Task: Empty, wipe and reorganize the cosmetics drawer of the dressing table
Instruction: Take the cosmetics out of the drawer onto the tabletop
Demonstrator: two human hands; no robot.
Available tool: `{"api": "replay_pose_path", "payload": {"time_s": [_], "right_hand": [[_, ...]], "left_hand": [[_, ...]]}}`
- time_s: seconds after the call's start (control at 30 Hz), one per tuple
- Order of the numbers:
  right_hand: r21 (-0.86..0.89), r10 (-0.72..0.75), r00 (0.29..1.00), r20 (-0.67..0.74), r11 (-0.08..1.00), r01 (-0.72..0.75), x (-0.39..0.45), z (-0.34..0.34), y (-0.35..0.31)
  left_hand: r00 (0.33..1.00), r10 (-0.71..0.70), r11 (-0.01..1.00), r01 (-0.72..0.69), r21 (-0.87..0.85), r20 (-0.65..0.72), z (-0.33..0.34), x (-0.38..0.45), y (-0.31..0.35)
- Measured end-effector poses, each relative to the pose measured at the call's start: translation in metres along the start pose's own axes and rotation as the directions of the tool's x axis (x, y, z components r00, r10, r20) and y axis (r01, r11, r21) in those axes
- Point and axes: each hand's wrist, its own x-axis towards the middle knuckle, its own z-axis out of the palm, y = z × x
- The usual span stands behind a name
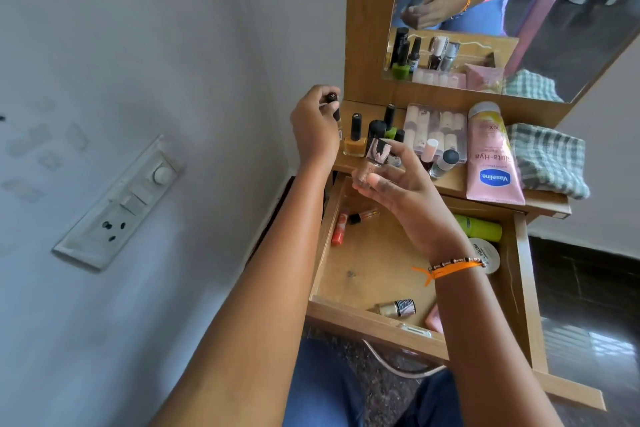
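Nearest, at 6 o'clock, the drawer's front wall faces the person's knees, and the drawer stands pulled out from under the dressing table's shelf. Most of its wooden floor lies bare through the middle; things sit along the edges: a gold nail polish bottle lying on its side near the front wall at 6 o'clock, a pink item partly hidden by the right forearm just beside it, a white round jar and a green tube against the right wall at 3 o'clock, and an orange tube with a small black-capped vial near the left wall at 10 o'clock. Above the drawer's far left corner the right hand is raised, fingers spread and loosely curved, pinching a glittery nail polish bottle between thumb and fingertips. Farther, at 11 o'clock, the left hand curls around a black-capped bottle at the shelf's left end, just beside the wall edge. On the shelf beyond stands a cluster of nail polish bottles, crowded between the two hands; at 1 o'clock lie a clear nail kit box, a pink Vaseline tube and, at 2 o'clock, a folded checked cloth. Farthest, at 12 o'clock, the mirror rises behind the shelf.
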Motion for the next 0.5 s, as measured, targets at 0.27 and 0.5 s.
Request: {"api": "replay_pose_path", "payload": {"time_s": [0.27, 0.5], "right_hand": [[-0.123, 0.005, 0.998, -0.063, 0.992, -0.013, 0.003, -0.008, 0.011], [-0.217, 0.012, 0.995, -0.100, 0.975, -0.034, 0.004, -0.005, 0.016]], "left_hand": [[0.995, 0.025, 0.997, -0.031, 0.064, 0.097, 0.012, 0.002, -0.026], [0.984, -0.001, 1.000, 0.001, 0.000, 0.179, 0.016, 0.007, -0.031]]}}
